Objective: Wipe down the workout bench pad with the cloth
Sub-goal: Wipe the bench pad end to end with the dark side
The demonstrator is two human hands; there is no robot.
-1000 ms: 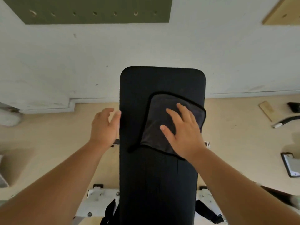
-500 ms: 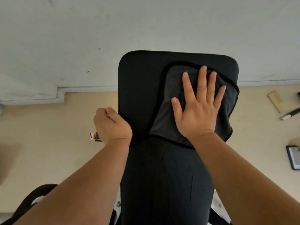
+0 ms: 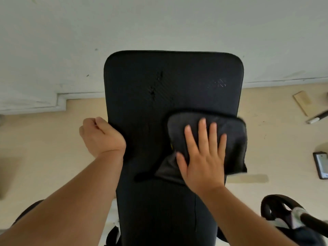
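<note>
The black workout bench pad (image 3: 159, 82) runs away from me down the middle of the view, with small damp specks near its far end. A dark grey cloth (image 3: 234, 139) lies on the pad's right side and hangs slightly over the right edge. My right hand (image 3: 202, 160) presses flat on the cloth, fingers spread. My left hand (image 3: 101, 135) is curled around the pad's left edge, level with the cloth.
A pale wall rises just beyond the bench's far end. On the beige floor to the right lie a wood offcut (image 3: 301, 102), a marker-like tool (image 3: 317, 118) and a dark flat device (image 3: 321, 167). Black bench hardware (image 3: 284, 210) sits at the lower right.
My right hand has dragged the cloth from the pad's far right corner back toward me along the right side. My left hand keeps its hold on the left edge.
</note>
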